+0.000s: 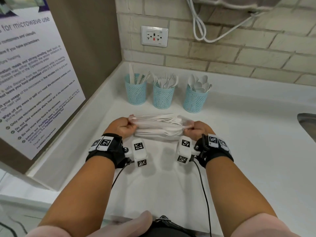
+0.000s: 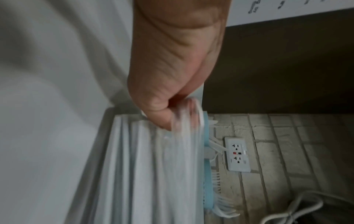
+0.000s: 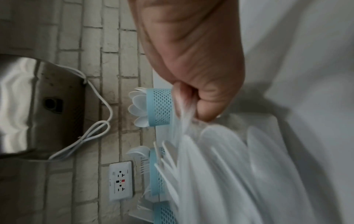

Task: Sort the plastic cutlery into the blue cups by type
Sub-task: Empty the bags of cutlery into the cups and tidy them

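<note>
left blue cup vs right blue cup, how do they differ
The left blue cup holds knives, standing upright and fairly sparse; the right blue cup holds spoons, bowls up and crowded together. The left one stands nearest the side wall, the right one nearest the sink. Both are light blue mesh cups standing upright on the white counter.

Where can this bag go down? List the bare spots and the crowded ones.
Bare counter lies right of the right hand, short of the sink, and nearer the body, between the forearms. Crowded: the back, where three blue cups stand in a row, and under the bag of cutlery that the left hand also grips.
</note>
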Demonstrator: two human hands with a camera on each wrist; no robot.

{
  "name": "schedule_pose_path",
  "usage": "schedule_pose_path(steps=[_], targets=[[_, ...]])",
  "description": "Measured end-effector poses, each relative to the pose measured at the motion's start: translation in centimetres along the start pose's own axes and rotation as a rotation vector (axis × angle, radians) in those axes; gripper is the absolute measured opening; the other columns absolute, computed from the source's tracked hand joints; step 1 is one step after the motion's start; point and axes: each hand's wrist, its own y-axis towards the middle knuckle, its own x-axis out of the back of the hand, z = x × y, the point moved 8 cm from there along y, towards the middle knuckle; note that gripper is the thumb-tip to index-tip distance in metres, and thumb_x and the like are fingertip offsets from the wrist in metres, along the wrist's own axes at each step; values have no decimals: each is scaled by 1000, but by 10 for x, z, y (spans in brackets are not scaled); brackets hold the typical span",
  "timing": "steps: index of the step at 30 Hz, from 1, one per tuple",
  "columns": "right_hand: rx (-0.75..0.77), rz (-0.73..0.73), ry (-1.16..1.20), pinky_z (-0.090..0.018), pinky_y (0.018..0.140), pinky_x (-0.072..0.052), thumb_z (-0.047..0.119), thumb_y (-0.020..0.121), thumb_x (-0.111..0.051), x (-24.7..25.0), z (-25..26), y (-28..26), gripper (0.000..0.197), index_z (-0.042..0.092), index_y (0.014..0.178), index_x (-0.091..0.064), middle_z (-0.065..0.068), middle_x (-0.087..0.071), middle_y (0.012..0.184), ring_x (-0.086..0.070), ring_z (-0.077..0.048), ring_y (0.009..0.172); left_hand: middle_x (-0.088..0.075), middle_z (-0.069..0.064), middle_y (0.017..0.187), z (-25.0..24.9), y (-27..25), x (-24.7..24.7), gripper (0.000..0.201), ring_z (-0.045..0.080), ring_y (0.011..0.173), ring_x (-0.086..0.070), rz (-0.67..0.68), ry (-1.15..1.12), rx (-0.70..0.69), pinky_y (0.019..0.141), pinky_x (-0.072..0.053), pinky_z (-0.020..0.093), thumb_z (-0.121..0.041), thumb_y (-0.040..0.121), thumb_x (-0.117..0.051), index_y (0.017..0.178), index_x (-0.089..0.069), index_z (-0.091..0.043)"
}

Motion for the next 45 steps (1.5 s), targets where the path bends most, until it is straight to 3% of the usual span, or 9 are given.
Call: schedule_pose_path(steps=[9, 16, 24, 28, 31, 34, 36, 41, 45], targets=[[194, -60, -805, -40, 78, -53, 34, 85, -67, -10, 35, -11, 25, 19, 100, -56, -7, -54, 105, -57, -24, 90, -55, 1, 88, -17, -23, -25, 21, 14, 75, -54, 7, 1161, -271, 57, -50, 25, -30, 85, -68, 94, -56, -15], [569, -145, -1638, -23, 65, -51, 29, 84, -67, -45, 41, -20, 33, 10, 60, -52, -7, -58, 69, -58, -21, 67, -68, 8, 109, -17, -31, -50, 16, 25, 111, -59, -73, 1708, -643, 94, -45, 29, -6, 82, -66, 97, -71, -8], [154, 31, -462, -23, 78, -50, 8, 94, -52, -5, 20, 0, 16, 8, 108, -59, 6, -53, 91, -48, -11, 72, -58, 9, 115, -10, -23, -23, 49, 9, 78, -55, 77, 966, -214, 74, -47, 19, 21, 90, -28, 124, -56, 0], [87, 77, -265, -18, 44, -51, 5, 97, -39, -2, 9, 3, 16, 11, 92, -54, -1, -54, 90, -50, -11, 74, -55, 11, 126, 2, -21, -11, 57, 12, 95, -60, 108, 581, -70, 81, -50, 17, 20, 91, -15, 137, -43, 0], [73, 44, -219, -19, 34, -47, 1, 98, -28, -1, 4, 2, 27, 9, 87, -51, 1, -52, 121, -45, -11, 70, -67, 13, 87, 2, -16, -3, 63, 11, 48, -60, 100, 516, -28, 45, -48, 13, 19, 88, -8, 138, -42, -1], [-22, 31, -208, -30, 49, -55, 6, 100, -33, -5, 2, 8, 25, 10, 88, -54, -5, -49, 138, -53, -20, 81, -64, 9, 65, 0, -13, -2, 63, 7, 32, -44, 46, 645, -60, 42, -42, 12, 19, 86, -10, 134, -46, -2], [-39, 65, -284, -33, 62, -54, 18, 99, -43, -14, 6, 5, 22, 15, 83, -58, -8, -68, 100, -61, -21, 73, -60, 10, 79, -7, -19, -11, 58, 7, 38, -46, 16, 916, -154, 44, -46, 16, 17, 86, -16, 126, -54, -3], [287, 100, -882, -26, 65, -44, 8, 92, -52, -40, 38, -10, 21, 26, 93, -61, -1, -57, 78, -52, -13, 68, -53, 7, 130, -25, -37, -60, 31, 26, 117, -51, -107, 1943, -577, 101, -41, 35, -15, 95, -42, 121, -59, -11], [499, 51, -1103, -21, 53, -34, 8, 86, -59, -52, 47, -15, 19, 20, 98, -67, -2, -56, 69, -46, -10, 59, -63, 5, 120, 6, -52, -98, 24, 19, 111, -57, 175, 1928, -894, 92, -38, 20, -13, 93, -52, 112, -67, -11]])
